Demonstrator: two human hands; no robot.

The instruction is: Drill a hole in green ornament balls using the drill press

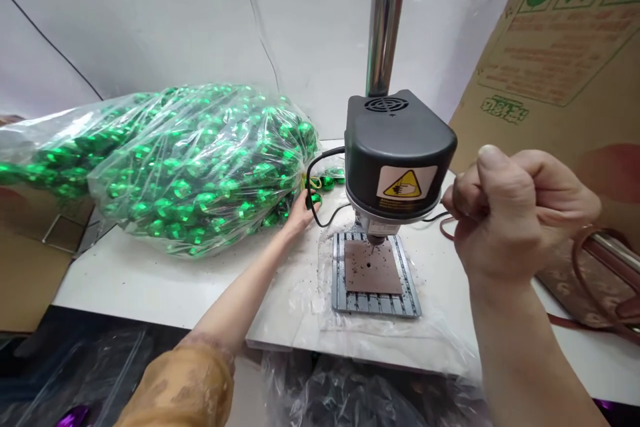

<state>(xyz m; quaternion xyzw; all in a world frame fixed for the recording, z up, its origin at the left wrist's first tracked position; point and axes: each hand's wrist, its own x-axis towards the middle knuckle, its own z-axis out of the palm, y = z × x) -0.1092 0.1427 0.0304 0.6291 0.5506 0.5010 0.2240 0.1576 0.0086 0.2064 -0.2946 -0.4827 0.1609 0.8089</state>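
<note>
My left hand (300, 215) reaches past a black power cable (314, 197), its fingertips at a small shiny green bauble (316, 199); I cannot tell if it is held. Beside that hand bulges a clear plastic bag (190, 173) packed with green baubles. A bench drill's black head (395, 153) stands on a steel column (385, 20) above a brown plate (373, 267) on a grey slotted base (375, 303). Raised right of the drill, my right hand (517, 213) is a closed fist, close to a thin reddish cord (447, 230).
Dark drilling specks and a clear plastic sheet (310, 307) lie around the base on a white table (150, 280). A cardboard sheet (550, 47) stands at the right, with a brown bag (590, 280) below it. Dark plastic (340, 393) lies below the table edge.
</note>
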